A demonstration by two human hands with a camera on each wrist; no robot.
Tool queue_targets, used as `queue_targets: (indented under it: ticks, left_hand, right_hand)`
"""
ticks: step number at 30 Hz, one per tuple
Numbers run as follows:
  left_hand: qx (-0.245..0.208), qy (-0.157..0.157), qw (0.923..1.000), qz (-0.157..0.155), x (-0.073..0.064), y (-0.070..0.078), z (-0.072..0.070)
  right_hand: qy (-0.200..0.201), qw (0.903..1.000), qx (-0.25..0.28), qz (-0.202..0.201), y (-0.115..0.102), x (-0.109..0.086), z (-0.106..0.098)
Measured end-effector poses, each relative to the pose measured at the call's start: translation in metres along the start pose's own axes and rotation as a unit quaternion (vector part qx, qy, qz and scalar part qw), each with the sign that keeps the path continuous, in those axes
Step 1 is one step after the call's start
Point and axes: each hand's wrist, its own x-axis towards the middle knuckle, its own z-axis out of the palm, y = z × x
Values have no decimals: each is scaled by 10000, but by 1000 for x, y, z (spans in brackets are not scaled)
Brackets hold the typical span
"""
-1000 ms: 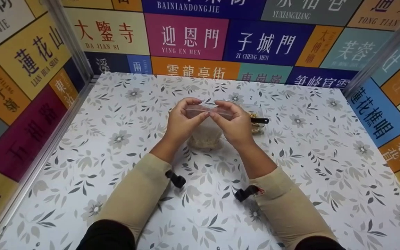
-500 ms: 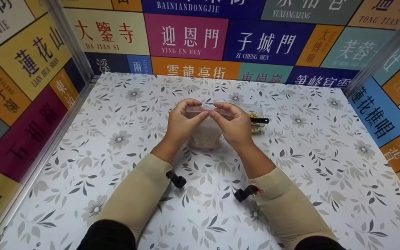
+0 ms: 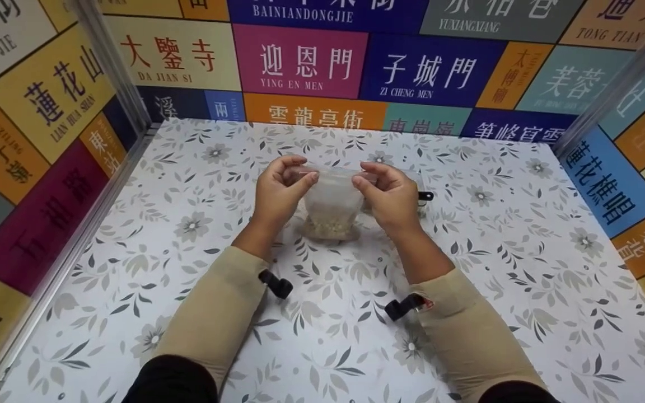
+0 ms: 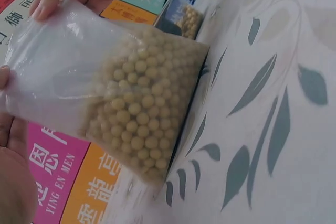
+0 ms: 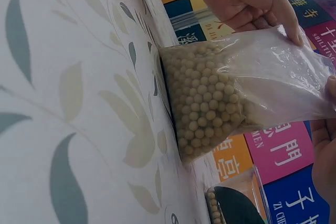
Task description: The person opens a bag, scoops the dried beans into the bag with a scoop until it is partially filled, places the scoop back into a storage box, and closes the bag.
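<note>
A clear plastic bag [image 3: 331, 207] stands upright on the patterned table, its lower half filled with round, pale yellow soybeans [image 4: 139, 108]. At the top left edge of the bag, my left hand [image 3: 281, 190] pinches the plastic between thumb and fingers. My right hand [image 3: 394, 196] pinches the top right edge the same way. Between the two hands the upper part of the bag is stretched flat and holds no beans. In the right wrist view the bag's bottom [image 5: 176, 108] meets the table.
Behind my right hand stands a clear plastic box [image 4: 173, 14] with more beans inside, mostly hidden in the head view. A black handle [image 3: 426, 196] sticks out from it. Printed panels [image 3: 305, 61] wall the table's back and sides.
My hands have moved apart along the bag's top edge, left hand leftward and right hand rightward. More of the bag's front now shows, and the right hand covers more of the box.
</note>
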Motion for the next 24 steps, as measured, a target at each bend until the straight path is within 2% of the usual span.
queue_targets:
  ticks: [8, 14, 19, 24]
  left_hand:
    - [-332, -76, 9988, 338, 5, -2, -10]
    - [-476, -40, 9985, 266, 9, -3, -17]
    - [-406, 65, 9990, 155, 11, -4, -18]
    - [72, 337, 9993, -114, 13, -5, -20]
  right_hand:
    - [-26, 9994, 326, 90, 4, 10, -7]
    - [-171, 9963, 816, 192, 7, 20, 2]
    - [-246, 9979, 494, 350, 7, 23, 5]
    - [-328, 9979, 197, 519, 7, 25, -1]
